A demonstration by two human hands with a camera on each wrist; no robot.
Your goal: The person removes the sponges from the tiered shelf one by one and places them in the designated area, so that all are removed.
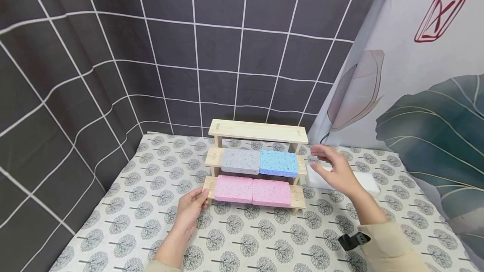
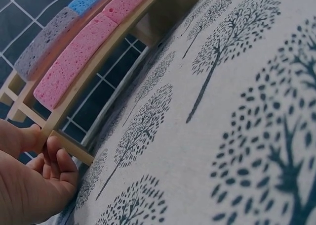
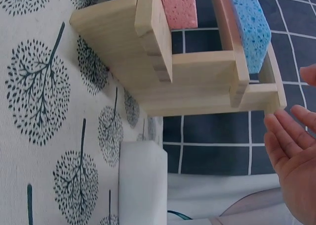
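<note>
A three-step wooden rack [image 1: 258, 130] stands on the table. Its middle step carries a grey sponge [image 1: 240, 160] at the left and a blue sponge [image 1: 279, 163] beside it. Two pink sponges [image 1: 233, 189] lie side by side on the lowest step. My left hand [image 1: 188, 210] pinches the left end of that lowest step, thumb on top and fingers curled beneath, as the left wrist view shows. Off the rack's right side, my right hand [image 1: 338, 171] is raised with nothing in it, its fingers extended and the thumb apart.
A long white block [image 1: 366, 182] lies on the table right of the rack, partly hidden by my right hand and forearm. The tablecloth [image 1: 242, 238] has a tree print. Behind hang a dark gridded curtain [image 1: 219, 49] and, at right, a leaf-patterned cloth [image 1: 435, 129].
</note>
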